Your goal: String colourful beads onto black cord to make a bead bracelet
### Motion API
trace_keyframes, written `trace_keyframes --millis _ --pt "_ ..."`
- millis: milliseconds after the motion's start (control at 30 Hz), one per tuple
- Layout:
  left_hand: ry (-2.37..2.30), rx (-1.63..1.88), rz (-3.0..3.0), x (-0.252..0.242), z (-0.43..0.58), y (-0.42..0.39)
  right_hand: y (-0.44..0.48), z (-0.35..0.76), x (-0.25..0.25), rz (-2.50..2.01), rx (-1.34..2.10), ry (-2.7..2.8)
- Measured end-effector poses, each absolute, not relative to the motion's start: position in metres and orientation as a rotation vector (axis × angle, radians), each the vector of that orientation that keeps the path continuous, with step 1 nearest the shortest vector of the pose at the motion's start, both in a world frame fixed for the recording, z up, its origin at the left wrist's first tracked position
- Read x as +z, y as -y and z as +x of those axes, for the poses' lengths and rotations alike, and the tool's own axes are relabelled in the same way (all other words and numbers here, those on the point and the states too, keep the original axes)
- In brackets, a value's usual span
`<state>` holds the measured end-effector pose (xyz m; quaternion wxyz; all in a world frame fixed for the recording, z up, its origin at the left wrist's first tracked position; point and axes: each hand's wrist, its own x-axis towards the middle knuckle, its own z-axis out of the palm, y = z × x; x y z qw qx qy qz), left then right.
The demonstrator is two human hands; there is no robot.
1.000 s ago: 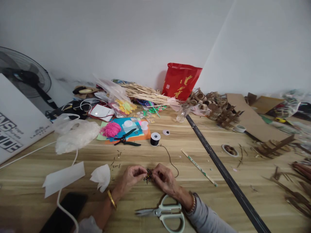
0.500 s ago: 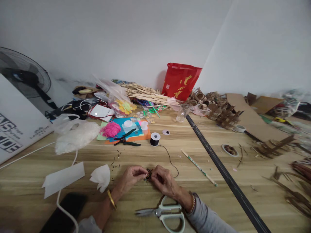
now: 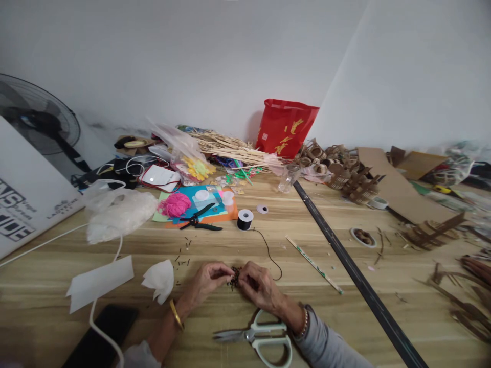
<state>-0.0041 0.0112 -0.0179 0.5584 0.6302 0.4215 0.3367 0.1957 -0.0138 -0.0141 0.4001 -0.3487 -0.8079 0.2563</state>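
Observation:
A small cluster of dark beads (image 3: pixel 234 278) lies between my two hands, just above the table. My left hand (image 3: pixel 211 278) pinches its left side with thumb and forefinger. From the right, my right hand (image 3: pixel 258 285) closes its fingertips on the same cluster; part of it is hidden behind them. A thin black cord (image 3: pixel 269 250) runs from near my right hand to a spool (image 3: pixel 245 220) standing beyond. Below my right wrist lie scissors (image 3: pixel 251 335) with pale green handles, blades pointing left. Short dark bits (image 3: pixel 183 262) are scattered left of my hands.
Pruning pliers (image 3: pixel 200 220) and pink yarn (image 3: pixel 175 205) rest on coloured sheets. Crumpled tissue (image 3: pixel 158 280) and a phone (image 3: pixel 102 337) lie left. A printed stick (image 3: pixel 314 264), a black strip (image 3: pixel 341 250) and a small bowl (image 3: pixel 363 237) are right. A red bag (image 3: pixel 286 129) stands behind.

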Motion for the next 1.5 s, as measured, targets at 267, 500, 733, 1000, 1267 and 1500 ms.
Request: trace_keyframes --millis 267,500,733,1000,1267,1500 --pt "-0.99 0.793 1.507 -0.016 -0.0045 -0.0098 0.0132 0.1949 -0.0156 -0.86 0.649 2.04" --pt "-0.985 0.786 1.545 -0.0158 -0.0034 -0.0084 0.0133 0.1952 -0.0169 -0.858 0.652 2.038" --pt "-0.997 0.767 1.549 -0.0127 -0.0018 -0.0069 0.0132 0.1949 -0.0174 -0.851 0.644 2.034" --pt "-0.998 0.766 1.485 -0.0127 0.0015 -0.005 0.0135 0.1949 -0.0163 -0.859 0.675 2.04" --pt "-1.007 0.785 1.476 -0.0124 0.0036 -0.0034 0.0131 0.1942 -0.0164 -0.85 0.663 2.034" --pt "-1.007 0.787 1.47 -0.0126 0.0045 -0.0051 0.0146 0.1941 -0.0114 -0.838 0.664 2.051"
